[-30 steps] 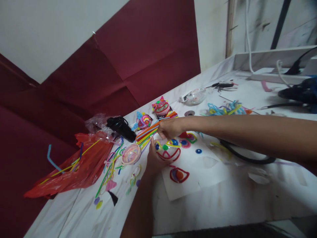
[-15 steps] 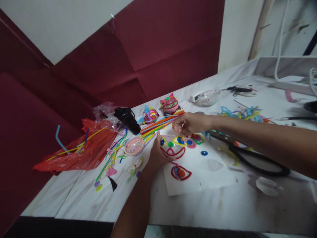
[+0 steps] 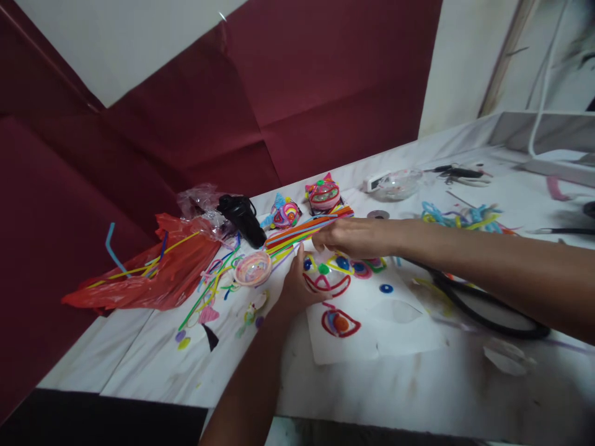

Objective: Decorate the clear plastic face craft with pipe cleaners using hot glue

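Note:
My left hand [image 3: 297, 286] grips the near-left side of a clear domed piece [image 3: 332, 286], thumb up along its edge. The piece bears a face of pipe cleaners: yellow-rimmed eyes with blue centres, a green nose and a red mouth. Fingers bent together, my right hand [image 3: 341, 237] is at the top of this face; whatever its fingertips hold is hidden. Under the piece lies a white paper sheet [image 3: 344, 354]. On the sheet are a red-edged eye shape [image 3: 341, 323] with an orange centre and a small blue coil [image 3: 385, 288].
Scissors with black handles [image 3: 493, 328] lie under my right forearm. Beyond my hands are a bundle of pipe cleaners [image 3: 309, 230] and two decorated balls [image 3: 324, 193] [image 3: 285, 214]. To the left are a pink bowl [image 3: 253, 268], a black glue gun-like object [image 3: 242, 218] and a red plastic bag [image 3: 153, 288].
My right hand has shifted slightly left and turned, its back now facing up over the top of the face. My left hand keeps its grip. The view has shifted slightly.

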### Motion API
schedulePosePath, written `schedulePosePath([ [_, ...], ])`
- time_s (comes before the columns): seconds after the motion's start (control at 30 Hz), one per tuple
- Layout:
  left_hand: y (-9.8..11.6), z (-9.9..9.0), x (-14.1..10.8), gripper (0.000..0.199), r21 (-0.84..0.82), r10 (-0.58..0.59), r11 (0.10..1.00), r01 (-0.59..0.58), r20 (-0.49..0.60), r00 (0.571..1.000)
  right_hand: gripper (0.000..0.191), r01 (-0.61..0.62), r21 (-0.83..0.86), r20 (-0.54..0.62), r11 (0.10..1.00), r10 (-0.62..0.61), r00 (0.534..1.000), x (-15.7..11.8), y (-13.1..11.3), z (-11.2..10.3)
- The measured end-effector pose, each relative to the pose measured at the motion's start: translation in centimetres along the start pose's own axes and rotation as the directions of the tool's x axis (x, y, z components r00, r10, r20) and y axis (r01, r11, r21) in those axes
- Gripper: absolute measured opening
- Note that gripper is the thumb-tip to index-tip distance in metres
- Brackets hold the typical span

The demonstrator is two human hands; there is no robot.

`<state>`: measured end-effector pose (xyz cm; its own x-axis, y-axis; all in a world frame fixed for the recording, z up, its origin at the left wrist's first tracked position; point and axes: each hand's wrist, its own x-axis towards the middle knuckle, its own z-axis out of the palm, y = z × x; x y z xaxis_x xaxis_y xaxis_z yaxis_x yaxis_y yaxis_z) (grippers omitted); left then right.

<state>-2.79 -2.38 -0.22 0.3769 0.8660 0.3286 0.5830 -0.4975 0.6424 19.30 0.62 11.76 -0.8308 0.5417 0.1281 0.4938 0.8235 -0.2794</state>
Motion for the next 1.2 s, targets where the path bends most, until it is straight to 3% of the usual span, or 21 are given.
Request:
schedulePosePath([
  [0.13, 0.4, 0.0, 0.0, 0.128, -0.019, -0.025, 1.0, 0.025, 0.0, 1.0, 0.03, -0.073, 0.116, -0.052, 0.991, 0.079, 0.995, -1.5, -0.4, -0.4],
  [0.37, 0.0, 0.1, 0.3, 0.134, -0.055, -0.075, 0.995, 0.078, 0.042, 0.996, 0.011, -0.173, 0.307, -0.027, 0.936, 0.191, 0.981, -4.6, 0.0, 0.4],
  [0.6, -0.5, -0.1, 1.1, 0.136, -0.065, -0.187, 0.978, 0.197, 0.138, 0.973, 0.016, -0.256, 0.577, -0.039, 0.775, 0.34, 0.94, -6.0, 0.4, 2.5],
  [0.7, -0.1, -0.5, 1.1, 0.132, -0.065, -0.186, 0.978, 0.196, 0.138, 0.973, 0.019, -0.258, 0.691, -0.025, 0.675, 0.38, 0.925, -6.3, 0.1, 3.3],
  [0.77, 1.0, -1.0, 0.9, 0.123, -0.038, -0.151, 0.988, 0.152, 0.029, 0.988, 0.019, -0.248, 0.752, -0.029, 0.611, 0.407, 0.913, -6.5, -0.5, 3.7],
  [0.83, 2.9, -1.3, 0.4, 0.101, -0.021, -0.1, 0.995, 0.098, -0.159, 0.982, 0.019, -0.226, 0.796, -0.052, 0.561, 0.435, 0.899, -6.7, -1.7, 4.0],
  [0.9, 5.3, -1.3, -0.5, 0.073, -0.07, -0.056, 0.997, 0.041, -0.224, 0.973, 0.018, -0.192, 0.821, -0.091, 0.538, 0.454, 0.886, -6.8, -3.2, 4.1],
  [1.0, 8.4, -0.7, -1.7, 0.042, -0.172, 0.004, 0.985, -0.02, -0.095, 0.995, 0.014, -0.15, 0.789, -0.171, 0.595, 0.448, 0.878, -7.0, -5.6, 4.3],
  [1.07, 9.5, 0.0, -2.4, 0.022, -0.259, 0.0, 0.966, 0.004, 0.015, 1.0, 0.011, -0.151, 0.742, -0.207, 0.653, 0.438, 0.875, -7.1, -6.6, 4.5],
  [1.2, 10.0, 0.7, -3.0, 0.024, -0.469, -0.099, 0.867, 0.169, 0.17, 0.98, 0.014, -0.146, 0.716, -0.253, 0.683, 0.448, 0.858, -7.3, -7.0, 5.0],
])
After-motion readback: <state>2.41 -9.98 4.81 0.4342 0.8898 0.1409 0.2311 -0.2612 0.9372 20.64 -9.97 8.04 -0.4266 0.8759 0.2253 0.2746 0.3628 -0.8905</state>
